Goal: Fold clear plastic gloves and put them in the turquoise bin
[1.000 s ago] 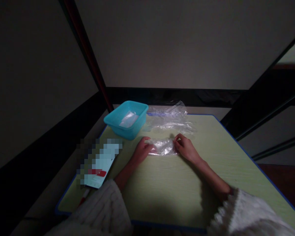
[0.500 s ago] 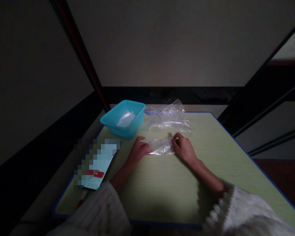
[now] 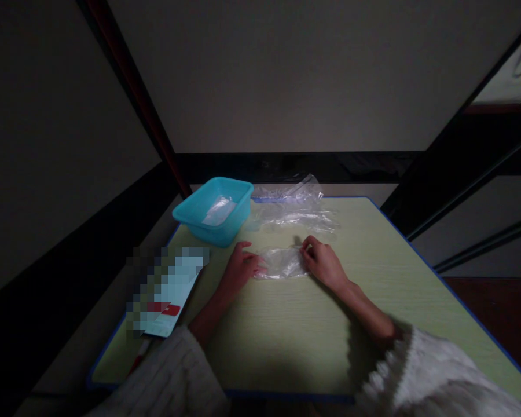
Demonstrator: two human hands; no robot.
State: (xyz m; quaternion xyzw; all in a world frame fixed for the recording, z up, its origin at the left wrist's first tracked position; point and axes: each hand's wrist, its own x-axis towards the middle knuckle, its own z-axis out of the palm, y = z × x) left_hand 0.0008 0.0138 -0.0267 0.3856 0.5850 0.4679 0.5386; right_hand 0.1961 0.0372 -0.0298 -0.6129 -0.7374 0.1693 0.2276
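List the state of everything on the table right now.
Small bag, flat on the table, between both hands.
Left hand, open, fingers on its left end.
Right hand, pinching its right end.
Tub, upright, a clear bag inside.
Bag pile, crumpled, untouched.

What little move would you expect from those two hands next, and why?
Probably smooth it flat: the left hand rests on one end of the crinkled clear plastic bag, the right hand pinches the other, on the green table.
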